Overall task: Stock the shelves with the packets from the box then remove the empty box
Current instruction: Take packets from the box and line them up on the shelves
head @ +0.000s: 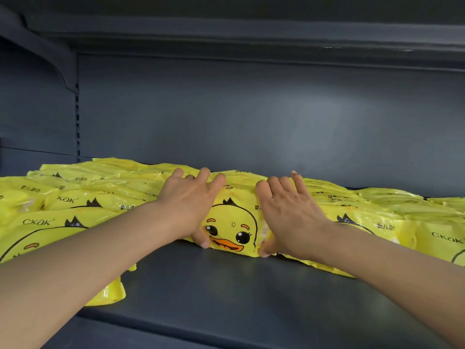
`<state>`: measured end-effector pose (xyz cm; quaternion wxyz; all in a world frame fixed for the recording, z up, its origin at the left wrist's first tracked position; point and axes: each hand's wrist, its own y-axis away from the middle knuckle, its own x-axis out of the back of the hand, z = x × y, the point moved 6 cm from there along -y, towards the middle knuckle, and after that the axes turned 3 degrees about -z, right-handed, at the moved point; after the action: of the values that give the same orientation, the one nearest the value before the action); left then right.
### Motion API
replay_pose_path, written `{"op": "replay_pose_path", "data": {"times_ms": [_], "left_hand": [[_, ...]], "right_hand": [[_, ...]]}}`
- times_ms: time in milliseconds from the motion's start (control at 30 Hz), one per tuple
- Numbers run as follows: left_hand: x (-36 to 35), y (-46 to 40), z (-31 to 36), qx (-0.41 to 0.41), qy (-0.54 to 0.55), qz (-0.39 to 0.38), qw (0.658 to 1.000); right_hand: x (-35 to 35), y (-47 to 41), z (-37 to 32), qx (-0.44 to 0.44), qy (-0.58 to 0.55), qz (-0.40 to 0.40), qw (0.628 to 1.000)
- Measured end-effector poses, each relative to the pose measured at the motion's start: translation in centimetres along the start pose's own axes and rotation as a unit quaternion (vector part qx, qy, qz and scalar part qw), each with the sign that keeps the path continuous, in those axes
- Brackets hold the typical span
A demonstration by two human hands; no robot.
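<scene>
On the shelf deck: bare dark grey metal shelf nearest the camera, forearms reaching over it toward the packets.
Landmark: centre duck-face packet, yellow, glossy film, cartoon duck with orange beak facing forward, lying flat on the deck.
Long axis: hard to judge; front face spans left to right between the two hands.
Left hand: pressed on the packet's left end, fingers spread over its top, thumb down at the lower front corner.
Right hand: pressed on the packet's right end, fingers spread on top, thumb at the lower front edge.
Nearer hand: neither; both equally placed, packet squarely between them.
Coming move, as a guess: push straight back or square up with the row.
Left of the packet: more yellow packets, stacked flat, touching.
Right of the packet: further packets, likewise.
Behind: grey back panel.
Box: out of view.
</scene>
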<state>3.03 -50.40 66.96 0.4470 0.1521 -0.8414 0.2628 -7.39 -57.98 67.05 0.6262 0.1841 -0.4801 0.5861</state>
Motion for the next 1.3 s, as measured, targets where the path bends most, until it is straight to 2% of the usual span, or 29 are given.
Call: {"op": "replay_pose_path", "data": {"times_ms": [133,267,567,667,767,867,900,967,1067,1167,1233,1300], "left_hand": [[-0.5,-0.1,-0.5,-0.044,0.044,-0.052,0.997],[-1.1,-1.5,-0.8,-0.039,0.033,-0.088,0.995],[-0.7,-1.6,-0.8,-0.020,-0.034,-0.075,0.996],[-0.5,-1.1,-0.6,-0.008,-0.013,-0.082,0.997],[-0.1,-0.1,-0.3,-0.006,0.012,-0.066,0.998],[0.8,1.3,0.5,-0.024,0.022,-0.025,0.999],[1.0,1.7,1.0,-0.032,0.030,-0.008,0.999],[1.1,2.0,2.2,-0.040,0.057,0.015,0.997],[0.7,1.5,3.1,-0.019,0.078,0.023,0.997],[0.8,1.3,3.4,-0.002,0.074,0.022,0.997],[0.9,1.5,3.4,0.004,0.068,0.024,0.997],[1.0,1.8,3.2,0.010,0.078,0.020,0.997]], "right_hand": [[-0.4,-0.3,1.1,-0.023,0.003,-0.033,0.999],[-0.8,-0.9,1.0,-0.023,0.036,-0.053,0.998],[-0.9,-1.3,1.0,-0.020,0.105,-0.035,0.994],[0.0,-1.1,1.4,0.007,0.062,-0.058,0.996],[1.4,0.0,2.7,0.004,-0.051,-0.090,0.995],[2.9,1.1,4.6,-0.035,-0.137,-0.042,0.989],[3.0,1.4,5.1,-0.053,-0.146,-0.032,0.987],[1.9,1.8,5.5,-0.082,-0.133,-0.064,0.986],[-0.9,2.1,4.9,-0.071,-0.107,-0.108,0.986],[-0.8,3.0,5.1,-0.042,-0.145,-0.033,0.988],[0.5,4.4,6.6,-0.058,-0.166,0.018,0.984],[0.9,6.3,8.5,-0.081,-0.162,0.022,0.983]]}}
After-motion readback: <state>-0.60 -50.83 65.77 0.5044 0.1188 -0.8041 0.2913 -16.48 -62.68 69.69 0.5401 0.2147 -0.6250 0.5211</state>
